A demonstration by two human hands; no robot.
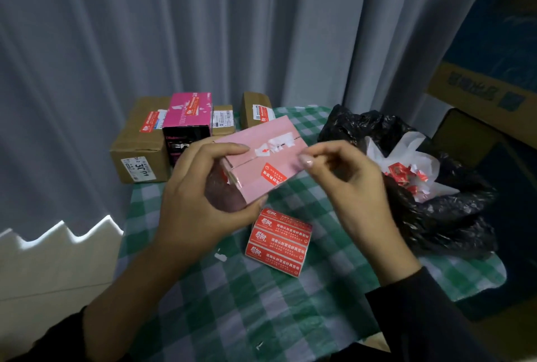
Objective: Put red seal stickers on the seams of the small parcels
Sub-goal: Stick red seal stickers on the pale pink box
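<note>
My left hand (200, 187) holds a small pink parcel (255, 184) up above the table, gripping its left end. A red seal sticker (273, 177) sits on the parcel's lower face, below the seam, and white torn label scraps lie across the seam higher up. My right hand (345, 178) is at the parcel's right edge with thumb and forefinger pinched together; whether they hold anything I cannot make out. A stack of red seal sticker sheets (277, 241) lies on the checked cloth below the parcel.
Brown cardboard parcels (139, 143), (255, 110), a magenta box (189, 114) and a small brown box (223, 119) stand at the table's back. A black rubbish bag (436, 210) with red and white scraps sits on the right. Large cartons (482, 100) stand far right. Curtains hang behind.
</note>
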